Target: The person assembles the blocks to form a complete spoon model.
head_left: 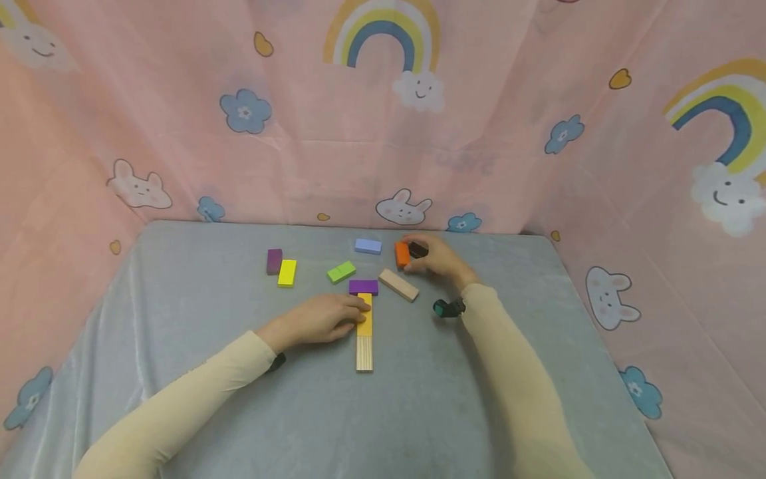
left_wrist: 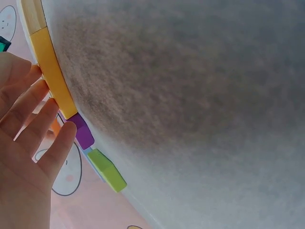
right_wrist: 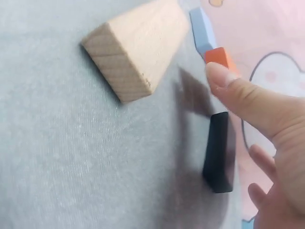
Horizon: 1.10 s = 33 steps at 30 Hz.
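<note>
Near the back of the table, my right hand pinches an orange block between thumb and fingers. In the right wrist view the thumb covers part of that block, and a shadow falls below it. A black block lies beside the right hand. My left hand rests its extended fingers against a yellow-orange block. That block lines up end to end with a striped wooden block. Across its far end lies a purple block.
A plain wooden block lies between the purple block and the right hand. Behind are a green block and a light blue block. Farther left, a yellow block touches a dark purple block. Pink curtains surround the grey cloth-covered table.
</note>
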Tool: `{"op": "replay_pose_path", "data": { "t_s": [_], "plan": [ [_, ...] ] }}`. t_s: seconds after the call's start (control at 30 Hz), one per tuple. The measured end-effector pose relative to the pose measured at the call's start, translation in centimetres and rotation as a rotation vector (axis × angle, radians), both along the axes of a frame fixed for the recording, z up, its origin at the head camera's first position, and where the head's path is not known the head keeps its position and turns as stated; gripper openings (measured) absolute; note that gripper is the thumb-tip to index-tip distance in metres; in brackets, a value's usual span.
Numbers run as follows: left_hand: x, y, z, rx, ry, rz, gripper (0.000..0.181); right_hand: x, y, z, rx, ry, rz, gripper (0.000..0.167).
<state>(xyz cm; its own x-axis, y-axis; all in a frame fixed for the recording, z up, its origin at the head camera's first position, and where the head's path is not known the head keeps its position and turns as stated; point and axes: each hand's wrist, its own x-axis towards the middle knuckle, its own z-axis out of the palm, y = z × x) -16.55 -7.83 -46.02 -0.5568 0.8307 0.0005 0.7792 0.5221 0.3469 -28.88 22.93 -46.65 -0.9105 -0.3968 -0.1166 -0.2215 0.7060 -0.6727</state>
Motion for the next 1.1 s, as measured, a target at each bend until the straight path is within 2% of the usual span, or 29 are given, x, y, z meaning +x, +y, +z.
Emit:
{"op": "replay_pose_path", "data": {
  "t_s": [0.17,0.3,0.4,0.57,0.83,0.93,1.1],
  "plan": [
    [-0.1,0.0,-0.1,0.009,0.010,-0.001,0.031,0.8,-0.2,1.1,0.029,0.082,-0.008,0.066],
    [-0.1,0.0,-0.2,0.002,0.017,-0.005,0.032,2.3,-0.1,1.5,0.010,0.135,0.011,0.068],
    [0.0,0.0,-0.2,0.005,0.015,-0.003,0.032,4.3,-0.3,1.7,-0.018,0.161,0.028,0.069],
    [0.0,-0.1,-0.2,-0.006,0.008,0.002,0.032,7.7,-0.9,1.9,-0.025,0.184,-0.012,0.068],
    [0.0,-0.1,-0.3,-0.008,0.005,0.000,0.032,12.7,-2.1,1.4,-0.067,0.132,-0.075,0.064],
    [0.0,-0.1,-0.4,-0.006,0.009,0.000,0.032,14.6,-2.6,1.3,-0.081,0.131,-0.068,0.065],
    [0.0,-0.1,-0.5,-0.013,0.007,0.008,0.033,17.4,-3.5,1.0,-0.092,0.207,-0.006,0.065]
  ]
}}
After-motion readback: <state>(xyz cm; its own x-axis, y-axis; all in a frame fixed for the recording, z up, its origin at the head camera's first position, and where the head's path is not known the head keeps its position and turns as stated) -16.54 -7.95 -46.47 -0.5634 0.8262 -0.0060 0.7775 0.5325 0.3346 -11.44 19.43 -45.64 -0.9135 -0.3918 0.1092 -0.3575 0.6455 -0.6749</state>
